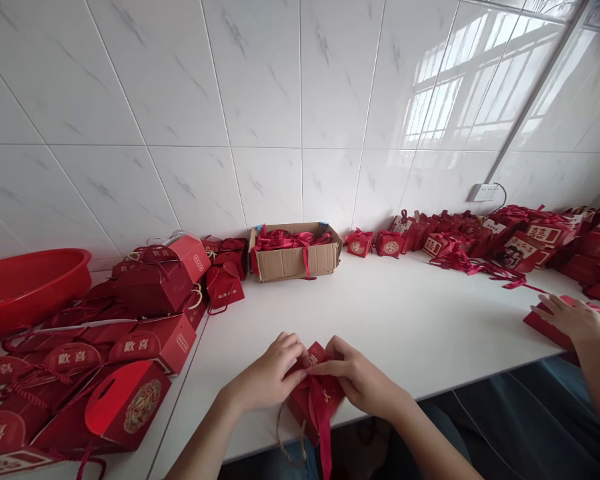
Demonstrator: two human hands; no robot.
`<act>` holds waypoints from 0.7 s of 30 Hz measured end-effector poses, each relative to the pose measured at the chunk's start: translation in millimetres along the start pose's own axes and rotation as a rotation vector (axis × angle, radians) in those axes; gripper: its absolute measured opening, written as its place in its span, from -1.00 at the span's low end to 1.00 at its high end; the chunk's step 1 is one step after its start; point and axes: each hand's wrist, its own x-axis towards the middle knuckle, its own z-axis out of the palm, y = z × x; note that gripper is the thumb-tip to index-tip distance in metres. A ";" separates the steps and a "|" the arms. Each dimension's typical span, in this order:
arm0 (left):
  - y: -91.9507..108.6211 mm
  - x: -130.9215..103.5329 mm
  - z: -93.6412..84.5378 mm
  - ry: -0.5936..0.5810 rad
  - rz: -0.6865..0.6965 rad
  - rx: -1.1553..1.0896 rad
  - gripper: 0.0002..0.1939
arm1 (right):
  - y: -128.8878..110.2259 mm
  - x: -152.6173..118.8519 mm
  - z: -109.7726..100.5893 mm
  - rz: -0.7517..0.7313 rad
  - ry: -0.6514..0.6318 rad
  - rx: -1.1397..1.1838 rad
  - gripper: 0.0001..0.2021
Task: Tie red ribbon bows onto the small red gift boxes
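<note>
A small red gift box (295,403) with gold characters lies at the table's front edge between my hands. My left hand (273,373) is closed at its top, thumb and fingers pinching the red ribbon. From the right, my right hand (357,377) also pinches the ribbon (321,413), its thumb and index finger meeting near the left fingertips. A long ribbon end hangs down the box's front and past the table edge. A twine handle (279,427) loops out at the box's lower left. The fingers hide the ribbon's crossing.
Red gift boxes (147,340) are piled at left beside a red basin (30,287). A cardboard box (290,263) of ribbons stands against the wall. More red boxes (520,250) line the right back. Another person's hand (570,317) rests on a red box at right.
</note>
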 end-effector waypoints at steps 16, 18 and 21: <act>-6.3 5.1 -12.4 -0.223 0.028 -0.058 -0.92 | 2.8 -6.0 6.9 -0.026 0.049 -0.036 -0.58; -7.1 4.2 -13.3 -0.229 0.003 -0.068 -0.98 | 4.8 -5.9 8.0 -0.046 0.058 -0.018 -0.60; -7.1 4.3 -14.9 -0.274 -0.026 -0.116 -0.95 | 8.4 -6.1 9.7 -0.074 0.061 -0.004 -0.61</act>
